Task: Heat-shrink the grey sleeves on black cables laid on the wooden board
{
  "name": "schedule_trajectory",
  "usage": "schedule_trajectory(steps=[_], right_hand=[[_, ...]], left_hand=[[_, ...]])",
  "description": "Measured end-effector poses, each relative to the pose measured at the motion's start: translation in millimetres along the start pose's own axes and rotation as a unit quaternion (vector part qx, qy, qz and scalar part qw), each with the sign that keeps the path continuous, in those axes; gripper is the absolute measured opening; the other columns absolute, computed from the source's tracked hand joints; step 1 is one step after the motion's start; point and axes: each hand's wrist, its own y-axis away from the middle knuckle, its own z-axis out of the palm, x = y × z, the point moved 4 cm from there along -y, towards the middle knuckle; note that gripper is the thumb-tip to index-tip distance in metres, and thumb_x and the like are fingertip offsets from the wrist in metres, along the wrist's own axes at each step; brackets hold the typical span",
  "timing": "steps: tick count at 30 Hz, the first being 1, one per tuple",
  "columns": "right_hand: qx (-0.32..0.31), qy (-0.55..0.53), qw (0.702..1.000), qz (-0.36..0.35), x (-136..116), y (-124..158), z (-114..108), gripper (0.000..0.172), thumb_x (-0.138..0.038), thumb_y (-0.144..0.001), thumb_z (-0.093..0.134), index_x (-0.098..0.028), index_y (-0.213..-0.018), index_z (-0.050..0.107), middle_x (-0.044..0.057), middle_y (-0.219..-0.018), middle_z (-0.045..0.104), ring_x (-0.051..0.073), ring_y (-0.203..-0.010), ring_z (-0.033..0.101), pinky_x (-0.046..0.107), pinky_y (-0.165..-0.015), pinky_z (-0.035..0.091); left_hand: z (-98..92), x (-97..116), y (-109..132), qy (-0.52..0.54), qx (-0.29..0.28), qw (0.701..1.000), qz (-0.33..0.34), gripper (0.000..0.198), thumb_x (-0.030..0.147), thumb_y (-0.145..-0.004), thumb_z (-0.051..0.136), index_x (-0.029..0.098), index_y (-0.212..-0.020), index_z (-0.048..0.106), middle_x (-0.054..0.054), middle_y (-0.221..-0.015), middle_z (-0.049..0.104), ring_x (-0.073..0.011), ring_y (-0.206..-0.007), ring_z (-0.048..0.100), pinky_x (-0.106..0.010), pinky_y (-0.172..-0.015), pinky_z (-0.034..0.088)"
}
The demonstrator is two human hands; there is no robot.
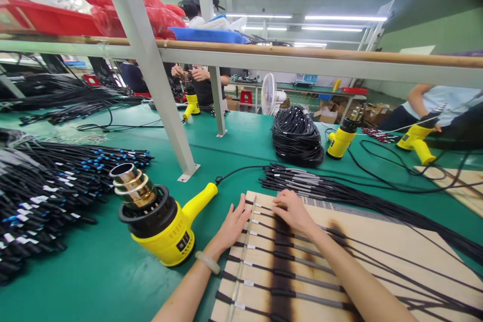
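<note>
A wooden board [260,307] with dark scorch marks bears several black cables [260,266], laid side by side, with white labels and grey sleeves. A thin clear rod [240,276] runs across their left ends. At the board's far left corner my left hand [233,225] rests with fingers stretched out, beside the end of the farthest cable. My right hand [295,212] has its fingers curled together on that same cable, right of its label; the fingertips partly hide it. Left of the board stands a yellow heat gun [166,231], nozzle up.
Bundled black cables [49,196] lie at left, and another bundle [302,181] lies behind the board. A cable coil [296,136] and more heat guns [341,141] stand farther back. A white shelf post [154,70] rises from the green table [94,282]. Other people work beyond.
</note>
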Motion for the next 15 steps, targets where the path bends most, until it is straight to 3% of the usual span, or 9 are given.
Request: schedule_trajectory(steps=[5,11,15], right_hand=[[-0.004,-0.028,0.999,0.037,37,23,-20,0.009,-0.021,-0.079,0.057,-0.016,-0.074,0.063,0.004,-0.072,0.058,0.017,-0.069,0.053,0.029,-0.065,0.04],[-0.02,-0.048,0.998,0.031,39,29,-17,0.012,-0.021,-0.077,0.059,-0.019,-0.067,0.064,0.003,-0.072,0.057,0.018,-0.072,0.054,0.029,-0.067,0.039],[-0.025,-0.058,0.998,0.026,39,29,-17,0.014,-0.02,-0.078,0.057,-0.019,-0.066,0.064,0.002,-0.072,0.057,0.017,-0.072,0.054,0.029,-0.068,0.039]], left_hand=[[-0.6,4,3,-0.011,0.003,1.0,0.009,0.072,0.058,-0.086,0.015,0.014,-0.142,0.007,-0.001,-0.149,0.004,-0.0203,-0.137,0.0,-0.039,-0.114,-0.002],[-0.4,3,3,-0.005,-0.001,1.0,-0.004,0.074,0.06,-0.085,0.016,0.014,-0.142,0.006,-0.001,-0.149,0.001,-0.0214,-0.136,-0.005,-0.04,-0.114,-0.002],[0.0,3,2,-0.013,0.0,1.0,0.008,0.075,0.06,-0.085,0.016,0.013,-0.142,0.006,-0.002,-0.149,0.002,-0.0202,-0.137,-0.001,-0.04,-0.114,-0.002]])
